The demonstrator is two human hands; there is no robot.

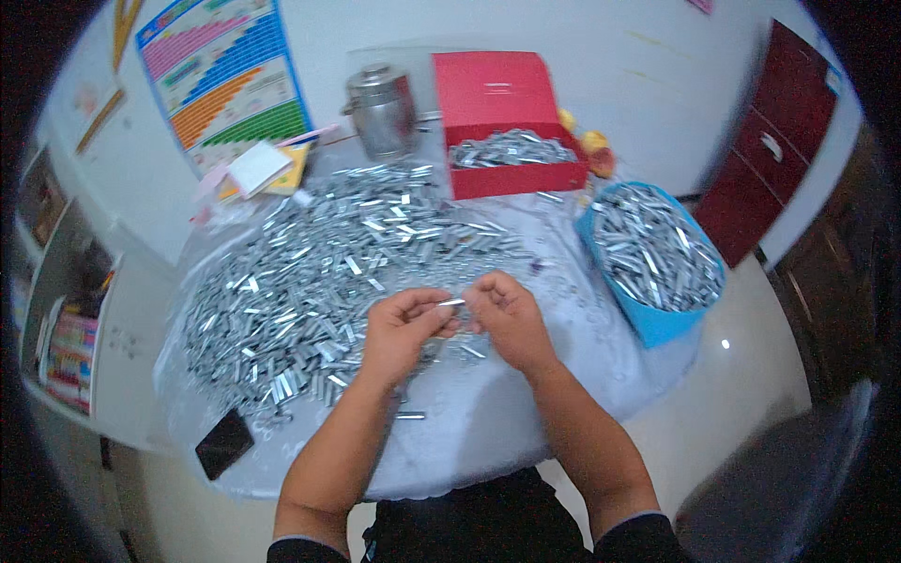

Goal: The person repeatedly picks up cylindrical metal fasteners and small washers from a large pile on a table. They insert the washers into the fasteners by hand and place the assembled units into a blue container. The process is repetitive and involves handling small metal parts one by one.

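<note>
Between my two hands, above the near middle of the table, is a small shiny metal piece (452,302), short and narrow. My left hand (405,324) pinches its left end with thumb and fingers. At its right end, my right hand (507,317) has its fingertips closed on it. A wide heap of similar silvery metal pieces (310,272) spreads over the table to the left of and beyond my hands. One loose metal piece (410,415) lies on the cloth beside my left forearm.
A blue bin (648,324) full of metal pieces stands at the right. An open red box (521,178) at the back holds more. Beside it is a metal canister (383,113). A dark phone-like slab (224,445) lies near the left edge of the white-covered table (479,422).
</note>
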